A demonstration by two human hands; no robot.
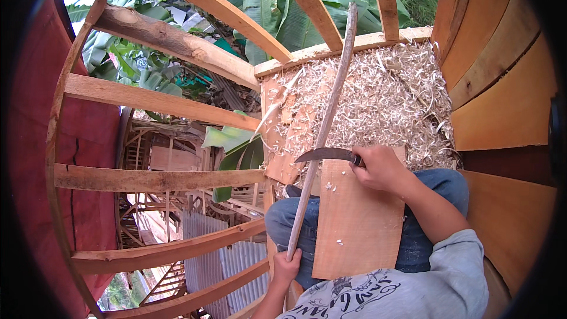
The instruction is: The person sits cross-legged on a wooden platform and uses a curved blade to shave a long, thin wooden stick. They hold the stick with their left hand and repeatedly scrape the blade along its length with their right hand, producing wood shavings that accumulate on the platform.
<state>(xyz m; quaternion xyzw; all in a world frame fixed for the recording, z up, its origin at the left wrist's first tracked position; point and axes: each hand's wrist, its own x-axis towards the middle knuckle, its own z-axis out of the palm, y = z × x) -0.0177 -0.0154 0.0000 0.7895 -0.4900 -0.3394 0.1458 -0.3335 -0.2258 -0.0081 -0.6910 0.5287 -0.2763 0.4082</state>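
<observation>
My left hand [286,267] is closed round the lower end of a long, slightly bent wooden stick [334,103], which slants up and away from me. In my right hand [380,167] is the dark handle of a curved knife [326,154]. Its blade points left and crosses the stick about midway, seemingly against it. Under the right hand a flat wooden board [359,224] rests across my lap, with a few small shavings on it.
Curled wood shavings [396,94] cover the floor ahead. A wooden rail frame [159,178] stands at my left, with banana leaves [260,6] and corrugated sheets [204,248] beyond. Wooden planks [496,112] form the wall at right. Red cloth [88,159] hangs far left.
</observation>
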